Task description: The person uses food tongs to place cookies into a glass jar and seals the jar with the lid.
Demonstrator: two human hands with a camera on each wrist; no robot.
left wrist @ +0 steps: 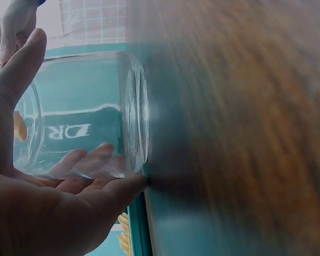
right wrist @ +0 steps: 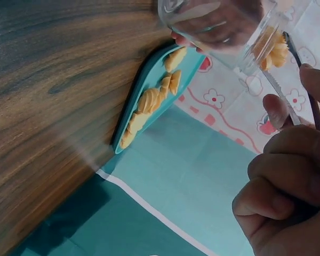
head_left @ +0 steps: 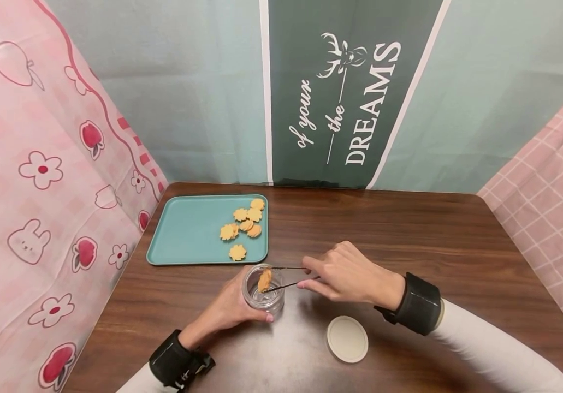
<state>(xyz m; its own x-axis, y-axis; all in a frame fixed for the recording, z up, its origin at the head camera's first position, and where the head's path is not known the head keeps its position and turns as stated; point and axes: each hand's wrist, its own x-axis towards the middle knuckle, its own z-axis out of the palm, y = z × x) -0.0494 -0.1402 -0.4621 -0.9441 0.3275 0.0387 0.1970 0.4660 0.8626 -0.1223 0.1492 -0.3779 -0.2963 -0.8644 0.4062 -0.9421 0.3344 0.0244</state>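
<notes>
Two white fabric sleeves [head_left: 497, 344] are the nearest to me in my head view, and each ends at a black wrist band [head_left: 416, 305]. A little farther, one round, cream-coloured lid [head_left: 347, 339] lies flat on the dark brown wood-grain table [head_left: 409, 224], apart from both hands.

My left hand [head_left: 232, 303] is curved round a clear, cylindrical, see-through jar [head_left: 276, 307], with the thumb on the near side and the fingers on the other. The jar has its mouth uncovered; whether its base touches the table, I cannot tell with certainty.

My right hand [head_left: 345, 275] pinches a pair of thin, dark metal tongs [head_left: 288, 268] between thumb and forefinger, and its other fingers are bent inward. The tongs have between their tips a golden, ridged cookie [head_left: 264, 280], which is at the mouth of the jar, and I see part of it through the glass in the right wrist view.

Beyond the jar is a teal rectangular tray [head_left: 188, 229] with rounded corners. Several pale yellow, flower-shaped cookies [head_left: 238, 252] lie at its right side, some overlapping. Farthest hangs a green cloth [head_left: 207, 82] with white lettering.
</notes>
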